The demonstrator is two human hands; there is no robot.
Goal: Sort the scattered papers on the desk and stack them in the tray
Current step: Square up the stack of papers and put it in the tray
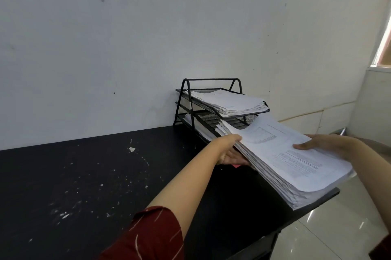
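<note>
A thick stack of printed white papers (292, 160) is held tilted above the right end of the black desk (95, 185), its far end pointing at the black wire tray rack (211, 82). My left hand (230, 151) grips the stack's left edge, thumb on top and fingers underneath. Over on the right edge, my right hand (325, 145) holds the stack with the thumb lying flat on the top sheet. The rack's top tier carries a pile of papers (230, 102). The middle tier looks bare mesh, and some sheets show in the bottom tier.
A white wall stands right behind the desk and rack. The desk surface has white scuffs and a small paper scrap (131, 149). A small red bit (236, 166) shows under my left hand. Tiled floor (338, 228) lies beyond the desk's right edge.
</note>
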